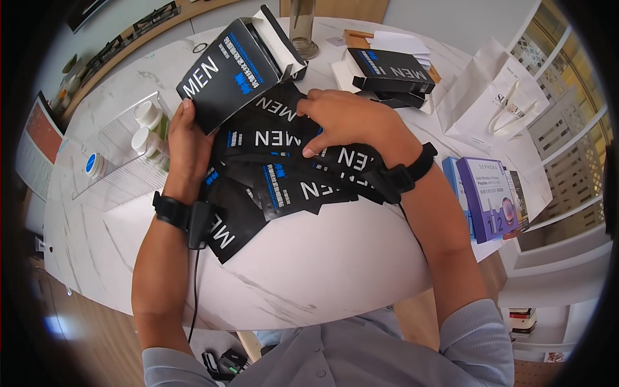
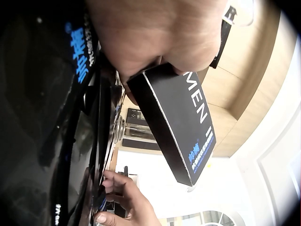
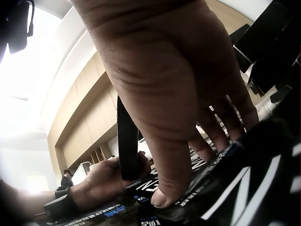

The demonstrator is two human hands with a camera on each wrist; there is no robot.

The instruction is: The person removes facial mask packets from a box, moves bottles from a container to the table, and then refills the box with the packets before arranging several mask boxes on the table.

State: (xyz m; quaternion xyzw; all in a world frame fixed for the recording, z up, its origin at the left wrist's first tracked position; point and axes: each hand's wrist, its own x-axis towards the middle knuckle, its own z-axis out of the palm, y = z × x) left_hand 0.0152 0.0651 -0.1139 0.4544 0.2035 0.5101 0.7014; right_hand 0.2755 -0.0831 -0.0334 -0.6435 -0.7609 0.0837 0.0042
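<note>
My left hand [image 1: 192, 138] grips the lower left end of a black box [image 1: 225, 74] marked MEN in white, held tilted above the table. Its far end has a raised flap with a pale inside. Below it, a spread pile of flat black sachets [image 1: 284, 187], also marked MEN, overlaps across the table. My right hand [image 1: 351, 119] reaches over this pile from the right. Its thumb and fingers are spread apart, with the fingertips on the sachets. In the right wrist view, the thumb [image 3: 164, 188] rests on a sachet's printed face.
More black boxes [image 1: 393, 71] lie at the back right. A clear organizer [image 1: 109, 184] with white-lidded jars stands left. A glass vase [image 1: 302, 32] is at the back. To the right are a white paper bag [image 1: 477, 97] and a purple box [image 1: 490, 200].
</note>
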